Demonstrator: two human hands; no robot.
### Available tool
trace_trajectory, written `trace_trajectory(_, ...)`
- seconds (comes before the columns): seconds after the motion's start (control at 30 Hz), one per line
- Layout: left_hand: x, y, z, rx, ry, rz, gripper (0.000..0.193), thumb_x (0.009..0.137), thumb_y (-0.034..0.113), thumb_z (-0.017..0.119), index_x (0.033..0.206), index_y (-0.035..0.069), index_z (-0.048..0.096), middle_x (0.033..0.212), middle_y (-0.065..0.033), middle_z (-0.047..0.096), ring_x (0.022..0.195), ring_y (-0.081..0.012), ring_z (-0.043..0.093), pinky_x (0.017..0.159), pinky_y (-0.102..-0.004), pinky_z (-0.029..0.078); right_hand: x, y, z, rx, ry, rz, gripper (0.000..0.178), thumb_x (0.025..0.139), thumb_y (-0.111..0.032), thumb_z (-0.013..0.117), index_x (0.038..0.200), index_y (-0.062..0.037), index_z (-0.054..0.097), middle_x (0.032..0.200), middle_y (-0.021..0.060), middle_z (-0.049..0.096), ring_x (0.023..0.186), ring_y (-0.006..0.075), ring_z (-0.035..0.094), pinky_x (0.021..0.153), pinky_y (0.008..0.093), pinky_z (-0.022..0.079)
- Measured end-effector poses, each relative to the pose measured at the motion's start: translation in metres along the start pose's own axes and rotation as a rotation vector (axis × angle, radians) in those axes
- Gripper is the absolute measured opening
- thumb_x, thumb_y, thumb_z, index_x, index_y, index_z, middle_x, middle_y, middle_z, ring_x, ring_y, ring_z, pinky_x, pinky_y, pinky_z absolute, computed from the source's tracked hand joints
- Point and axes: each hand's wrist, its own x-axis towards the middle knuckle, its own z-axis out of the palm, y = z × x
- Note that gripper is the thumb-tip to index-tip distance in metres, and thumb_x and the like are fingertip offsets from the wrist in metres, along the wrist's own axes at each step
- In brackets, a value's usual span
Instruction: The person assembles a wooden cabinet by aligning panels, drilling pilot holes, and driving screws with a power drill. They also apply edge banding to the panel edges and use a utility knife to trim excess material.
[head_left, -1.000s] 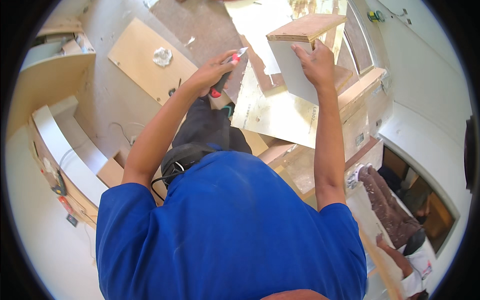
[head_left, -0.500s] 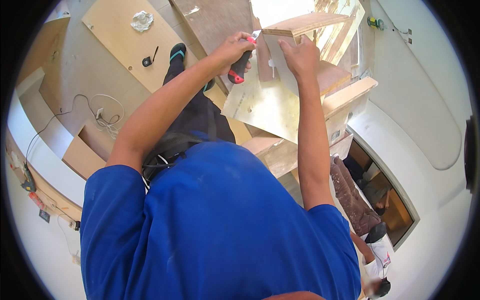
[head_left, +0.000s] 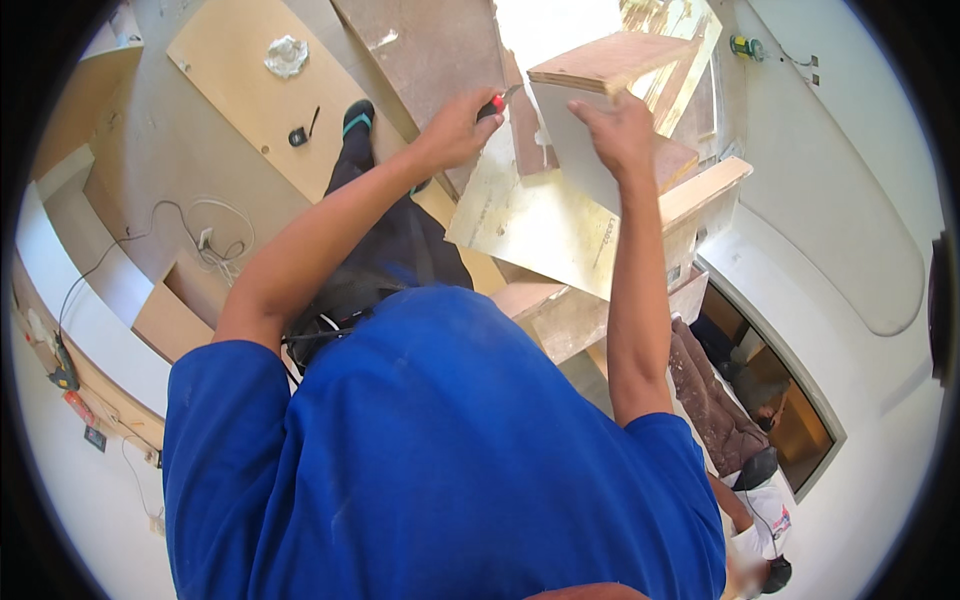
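My left hand (head_left: 462, 128) is wrapped round a red and black utility knife (head_left: 498, 104). Its blade points toward the near left corner of a plywood piece (head_left: 610, 62). A pale, smooth face (head_left: 570, 135) of that piece is turned toward me. At the right end of this face, my right hand (head_left: 622, 138) grips the edge, thumb extended along the pale side; its other fingers are partly hidden. Below both hands lies a pale, shiny sheet (head_left: 530, 220) with a torn-looking edge.
Stacked wooden boxes (head_left: 705, 190) stand to the right. On a light board (head_left: 225, 75) at the left lie a tape measure (head_left: 297, 137) and crumpled wrapping (head_left: 286, 57). Cables (head_left: 215, 245) trail across the floor. Another person (head_left: 715, 400) is at the lower right.
The knife has turned so its handle is mostly hidden in my left hand, which moved slightly left. My right hand has shifted a little right and down, with its thumb more extended.
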Motion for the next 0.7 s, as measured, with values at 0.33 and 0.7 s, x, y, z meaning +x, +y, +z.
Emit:
trace_trajectory(0.33, -0.007, 0.175, -0.066, 0.296, -0.1, 0.235, 0.04, 0.105, 0.029, 0.055, 0.138, 0.006, 0.057, 0.108, -0.0157, 0.063, 0.098, -0.0302, 0.064, 0.086, -0.0387, 0.049, -0.051, -0.01, -0.051, 1.473, 0.562, -0.158, 0.048, 0.081, -0.002, 0.085, 0.124, 0.0039, 0.064, 0.116, 0.0125, 0.07, 0.106, 0.0214, 0.067, 0.094, 0.0327, 0.055)
trace_trajectory(0.7, 0.044, 0.246, -0.055, 1.031, -0.049, 0.416, 0.034, 0.104, 0.035, 0.054, 0.119, 0.005, 0.061, 0.107, -0.0163, 0.066, 0.094, -0.0396, 0.066, 0.081, -0.0492, 0.051, -0.027, -0.029, 0.002, 1.445, 0.628, -0.128, 0.03, 0.085, -0.004, 0.08, 0.11, 0.0062, 0.069, 0.103, 0.0124, 0.074, 0.089, 0.0165, 0.068, 0.082, 0.0303, 0.054)
